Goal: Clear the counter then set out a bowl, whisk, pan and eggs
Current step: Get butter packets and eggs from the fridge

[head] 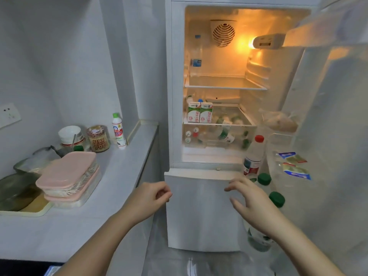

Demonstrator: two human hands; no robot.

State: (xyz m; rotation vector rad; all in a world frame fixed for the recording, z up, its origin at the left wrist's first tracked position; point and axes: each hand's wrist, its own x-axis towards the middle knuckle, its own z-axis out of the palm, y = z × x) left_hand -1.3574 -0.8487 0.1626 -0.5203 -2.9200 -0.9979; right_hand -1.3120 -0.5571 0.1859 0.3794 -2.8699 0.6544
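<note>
Fridge (219,62) open at frame centre, my left grip (151,196) loosely curled, right grip (250,198) spread, both empty, poised for eggs, I reckon.

The fridge (219,62) is standing open and lit, two milk cartons (194,114) sitting on a shelf (239,118). The left hand (151,198), loosely curled, and the right hand (251,198), fingers spread, are hovering before the lower door (199,216).

The single head view looks forward and down, close on the open fridge (219,86), counter (119,176) at left.
</note>
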